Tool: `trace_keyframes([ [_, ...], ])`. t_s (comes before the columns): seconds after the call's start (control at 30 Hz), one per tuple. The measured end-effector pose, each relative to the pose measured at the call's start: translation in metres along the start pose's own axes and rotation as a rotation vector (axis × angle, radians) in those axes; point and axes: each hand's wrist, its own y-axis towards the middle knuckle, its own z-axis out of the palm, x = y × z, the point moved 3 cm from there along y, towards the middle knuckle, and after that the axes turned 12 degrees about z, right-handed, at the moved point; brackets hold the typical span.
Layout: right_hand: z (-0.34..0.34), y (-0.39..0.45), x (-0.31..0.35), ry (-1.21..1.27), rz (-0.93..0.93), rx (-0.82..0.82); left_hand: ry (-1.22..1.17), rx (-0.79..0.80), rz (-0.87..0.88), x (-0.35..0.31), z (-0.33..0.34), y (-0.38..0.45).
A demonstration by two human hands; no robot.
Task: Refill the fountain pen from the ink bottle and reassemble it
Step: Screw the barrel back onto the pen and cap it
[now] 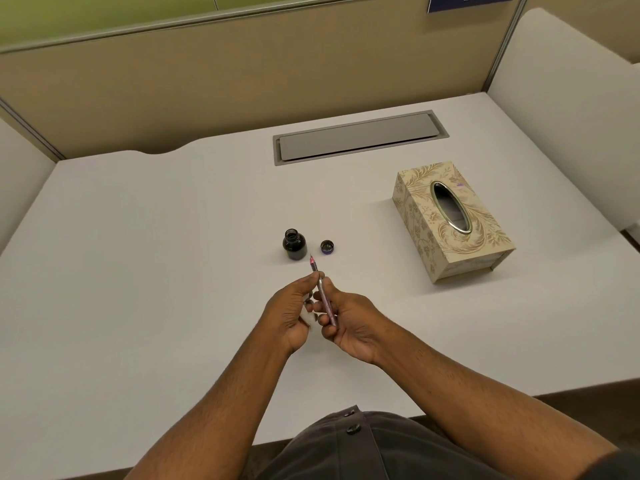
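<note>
A small dark ink bottle (pixel 294 244) stands uncapped on the white desk, and its round cap (pixel 327 247) lies just to its right, open side up. Both hands hold the fountain pen (pixel 322 292) just in front of the bottle, nib pointing away from me toward the bottle. My left hand (pixel 291 313) pinches the pen near its front section. My right hand (pixel 349 323) wraps around the rear barrel. A bit of white, perhaps tissue, shows between my palms; I cannot tell what it is.
A patterned beige tissue box (pixel 450 220) sits to the right. A grey cable-tray lid (pixel 360 136) is set into the desk (pixel 138 271) at the back. Partition walls close off the rear and both sides.
</note>
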Motion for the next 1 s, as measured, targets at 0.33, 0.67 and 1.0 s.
trace_keyframes([
  [0.33, 0.0015, -0.0011, -0.0006, -0.001, 0.01, 0.003, 0.022, -0.025, -0.009, 0.0005, -0.0026, 0.001],
  [0.67, 0.0027, -0.0054, -0.0002, -0.01, 0.032, 0.122, -0.005, 0.087, -0.049, -0.0033, -0.0007, -0.0003],
  [1.0, -0.0002, -0.0053, 0.0042, -0.276, -0.156, -0.11, 0.102, -0.004, 0.009, 0.0, -0.0043, 0.0036],
])
